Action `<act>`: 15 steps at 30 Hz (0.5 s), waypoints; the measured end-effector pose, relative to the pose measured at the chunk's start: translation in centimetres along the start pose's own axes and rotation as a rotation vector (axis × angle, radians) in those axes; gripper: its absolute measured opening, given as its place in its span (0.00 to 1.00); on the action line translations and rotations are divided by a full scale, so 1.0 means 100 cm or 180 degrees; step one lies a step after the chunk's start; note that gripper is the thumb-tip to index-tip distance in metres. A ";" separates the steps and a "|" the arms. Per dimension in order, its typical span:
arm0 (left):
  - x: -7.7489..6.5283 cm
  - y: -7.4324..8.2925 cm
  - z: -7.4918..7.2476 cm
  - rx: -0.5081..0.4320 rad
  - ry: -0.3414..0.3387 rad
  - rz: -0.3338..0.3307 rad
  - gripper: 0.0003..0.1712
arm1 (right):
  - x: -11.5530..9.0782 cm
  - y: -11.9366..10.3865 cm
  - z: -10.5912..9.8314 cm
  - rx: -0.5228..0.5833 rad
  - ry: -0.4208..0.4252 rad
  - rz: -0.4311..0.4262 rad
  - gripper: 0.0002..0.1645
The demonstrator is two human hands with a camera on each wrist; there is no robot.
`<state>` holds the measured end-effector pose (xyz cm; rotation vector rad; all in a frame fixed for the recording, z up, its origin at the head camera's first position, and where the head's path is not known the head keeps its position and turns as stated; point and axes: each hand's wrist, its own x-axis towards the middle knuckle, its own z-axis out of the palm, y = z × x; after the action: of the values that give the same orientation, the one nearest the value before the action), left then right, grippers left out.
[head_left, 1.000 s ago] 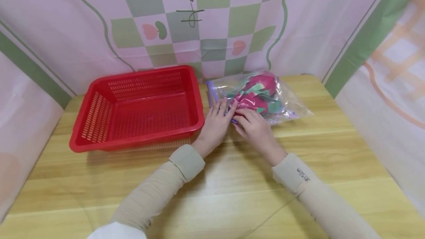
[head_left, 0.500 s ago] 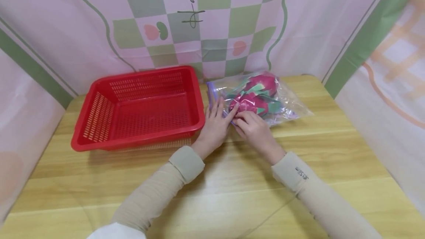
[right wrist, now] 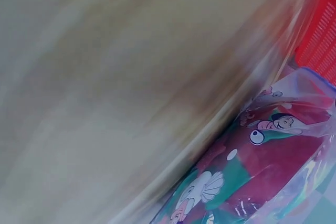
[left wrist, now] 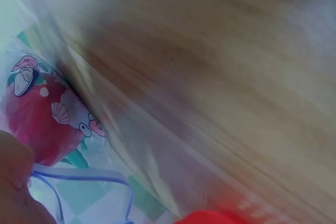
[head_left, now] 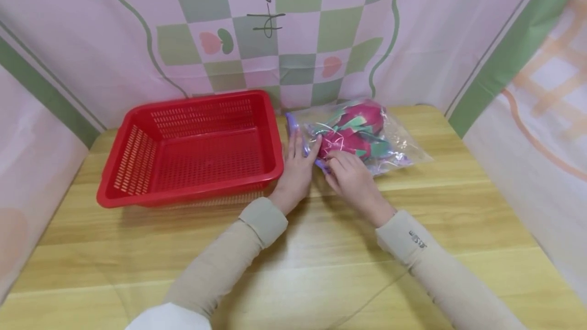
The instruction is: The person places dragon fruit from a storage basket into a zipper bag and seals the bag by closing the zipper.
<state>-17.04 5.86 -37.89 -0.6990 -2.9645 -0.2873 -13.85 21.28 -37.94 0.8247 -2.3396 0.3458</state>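
Note:
A clear zip bag [head_left: 408, 142] with a purple zip edge lies at the back right of the table. Inside it are two pink dragon fruits [head_left: 340, 142] with green scales. My left hand [head_left: 295, 169] lies over the zip end, fingers mostly straight and thumb stretched toward the nearer fruit. Close beside it, my right hand [head_left: 353, 180] pinches the bag's near corner with bent fingers. The left wrist view shows the purple zip edge [left wrist: 86, 174] with its two sides apart. Printed cartoon figures mark the bag [right wrist: 210, 184] in the right wrist view.
A red plastic basket [head_left: 197, 195] with slotted sides stands left of the bag, its right rim close to my left hand. The wooden table [head_left: 302, 279] meets a patterned cloth [head_left: 257, 75] hung behind and at both sides.
My left hand has shifted slightly, its fingers now closer to the zip edge and its thumb drawn back a little. More of the purple zip shows. The right hand keeps its place at the corner.

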 end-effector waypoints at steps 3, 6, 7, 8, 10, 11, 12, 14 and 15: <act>0.001 -0.002 -0.001 0.0015 0.0006 0.0051 0.37 | 0.002 0.000 0.002 -0.0083 -0.0226 0.0150 0.25; 0.001 -0.001 -0.002 0.0123 -0.0128 0.0082 0.36 | 0.002 0.000 0.006 -0.0219 -0.0457 0.0147 0.30; 0.001 -0.001 -0.002 0.0166 -0.0173 0.0100 0.36 | 0.002 0.000 0.007 -0.0252 -0.0525 0.0136 0.30; 0.001 -0.001 -0.002 0.0215 -0.0221 0.0113 0.36 | 0.001 0.000 0.008 -0.0275 -0.0579 0.0127 0.30; 0.000 0.000 -0.002 0.0328 -0.0249 0.0140 0.36 | 0.000 0.000 0.010 -0.0296 -0.0655 0.0115 0.28; 0.000 0.000 -0.001 0.0406 -0.0229 0.0157 0.36 | 0.000 0.000 0.010 -0.0302 -0.0682 0.0113 0.28; -0.001 0.000 -0.001 0.0491 -0.0209 0.0172 0.36 | 0.000 0.000 0.010 -0.0307 -0.0703 0.0112 0.27; -0.001 0.000 -0.001 0.0697 -0.0169 0.0199 0.36 | 0.000 -0.001 0.011 -0.0318 -0.0722 0.0090 0.27; -0.001 0.000 0.000 0.0791 -0.0151 0.0205 0.37 | 0.000 -0.001 0.011 -0.0314 -0.0718 0.0075 0.27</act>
<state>-16.94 5.85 -37.84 -0.7755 -2.9409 0.1025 -14.29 20.79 -38.79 0.8255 -2.5537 0.1519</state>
